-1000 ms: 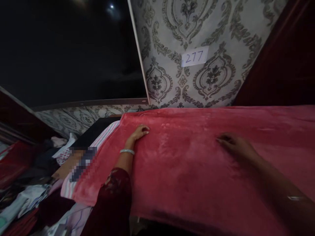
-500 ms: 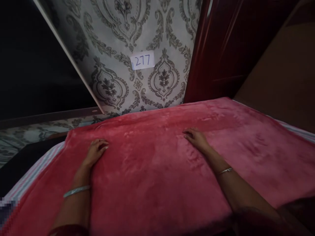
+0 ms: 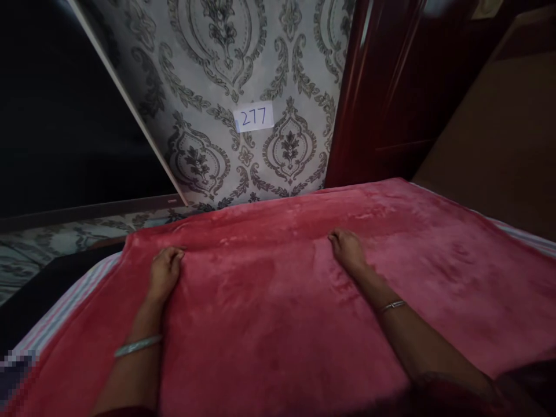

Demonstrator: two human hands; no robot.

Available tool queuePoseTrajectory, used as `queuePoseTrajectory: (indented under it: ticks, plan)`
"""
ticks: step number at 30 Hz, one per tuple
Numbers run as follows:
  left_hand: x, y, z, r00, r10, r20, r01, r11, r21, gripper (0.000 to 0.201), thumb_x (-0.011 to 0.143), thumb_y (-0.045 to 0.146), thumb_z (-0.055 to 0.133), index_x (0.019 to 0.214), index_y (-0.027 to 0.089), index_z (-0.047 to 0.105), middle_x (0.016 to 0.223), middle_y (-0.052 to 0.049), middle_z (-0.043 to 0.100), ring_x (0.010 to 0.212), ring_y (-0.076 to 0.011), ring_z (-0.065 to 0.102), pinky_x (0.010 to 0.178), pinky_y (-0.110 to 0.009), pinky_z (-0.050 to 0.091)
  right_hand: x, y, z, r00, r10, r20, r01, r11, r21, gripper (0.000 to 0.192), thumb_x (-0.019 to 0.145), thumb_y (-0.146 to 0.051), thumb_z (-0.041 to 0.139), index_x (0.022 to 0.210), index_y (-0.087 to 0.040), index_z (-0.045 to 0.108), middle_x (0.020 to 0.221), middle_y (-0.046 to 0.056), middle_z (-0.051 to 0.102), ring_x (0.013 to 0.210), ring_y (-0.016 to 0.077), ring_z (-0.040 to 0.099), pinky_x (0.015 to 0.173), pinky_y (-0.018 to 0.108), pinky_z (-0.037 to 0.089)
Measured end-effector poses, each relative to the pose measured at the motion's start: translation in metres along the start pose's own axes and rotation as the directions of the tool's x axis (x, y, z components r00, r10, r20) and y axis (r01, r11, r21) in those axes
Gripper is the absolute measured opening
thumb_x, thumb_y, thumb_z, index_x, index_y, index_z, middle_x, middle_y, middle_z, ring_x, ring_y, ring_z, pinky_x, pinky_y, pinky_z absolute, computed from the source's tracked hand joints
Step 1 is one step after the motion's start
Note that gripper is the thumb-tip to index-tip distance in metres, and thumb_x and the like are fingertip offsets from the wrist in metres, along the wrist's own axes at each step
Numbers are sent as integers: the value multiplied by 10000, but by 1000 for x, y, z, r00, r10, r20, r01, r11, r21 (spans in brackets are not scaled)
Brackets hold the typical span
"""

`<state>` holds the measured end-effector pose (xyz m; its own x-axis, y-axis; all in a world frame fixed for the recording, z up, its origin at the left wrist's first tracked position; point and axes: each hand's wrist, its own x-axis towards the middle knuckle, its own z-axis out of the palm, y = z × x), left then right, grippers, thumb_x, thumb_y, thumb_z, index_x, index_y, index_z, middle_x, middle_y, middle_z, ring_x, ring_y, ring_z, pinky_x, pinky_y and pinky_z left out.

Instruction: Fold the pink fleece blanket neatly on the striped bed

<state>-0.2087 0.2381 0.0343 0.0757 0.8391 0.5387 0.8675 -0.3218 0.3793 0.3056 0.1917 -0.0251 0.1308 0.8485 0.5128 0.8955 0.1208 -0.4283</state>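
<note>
A plush red blanket (image 3: 304,301) lay spread flat over the bed, its near edge cut off below, with the left hand (image 3: 164,271) curled, knuckles pressing the pile, and the right hand (image 3: 347,250) resting palm-down, fingers loosely bent, gripping nothing.

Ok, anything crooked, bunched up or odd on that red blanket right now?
Nothing stands out. The red blanket lies fairly smooth, with both hands resting on it: left hand, right hand. A striped sheet shows past its left edge. A paper label sits on the wall.
</note>
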Motion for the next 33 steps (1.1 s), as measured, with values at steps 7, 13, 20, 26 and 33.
queuePoseTrajectory:
  ticks: [7, 13, 20, 26, 33]
  plan:
    - [-2, 12, -6, 978, -95, -188, 100, 995, 21, 162, 867, 358, 427, 836, 238, 531, 801, -62, 670, 777, -243, 651, 741, -354, 518, 0, 3, -7, 974, 5, -228, 12, 997, 76, 189, 915, -281, 433, 827, -223, 590, 813, 99, 676, 784, 248, 600, 748, 354, 447]
    - [-1, 12, -5, 988, -73, -138, 95, 982, 166, 190, 896, 328, 397, 900, 220, 553, 884, -84, 665, 863, -278, 650, 817, -404, 517, -1, 10, -12, 987, -43, -157, 58, 994, 89, 235, 934, -290, 414, 849, -220, 622, 859, 106, 685, 822, 260, 614, 752, 365, 463]
    - [-2, 18, -11, 991, -48, -128, 77, 969, 234, 259, 920, 358, 365, 919, 216, 581, 895, -88, 693, 886, -286, 666, 806, -394, 510, -3, 15, -15, 983, -178, 45, 170, 974, 151, 307, 951, -326, 417, 846, -222, 686, 864, 104, 717, 838, 261, 643, 799, 392, 497]
    - [-7, 19, -16, 1000, 13, 16, -17, 971, 239, 344, 944, 432, 332, 846, 230, 592, 838, -80, 691, 824, -258, 665, 737, -343, 496, -9, 25, -14, 946, -288, 148, 244, 935, 258, 259, 852, -420, 598, 954, -224, 734, 954, 98, 731, 889, 278, 662, 810, 423, 522]
    - [-11, 25, -22, 978, 74, 194, -108, 979, 173, 336, 945, 476, 430, 828, 220, 614, 846, -77, 670, 814, -247, 631, 767, -351, 496, -10, 26, -21, 978, -193, -80, 207, 944, 256, 283, 890, -473, 511, 787, -278, 688, 830, 82, 710, 805, 289, 670, 750, 445, 554]
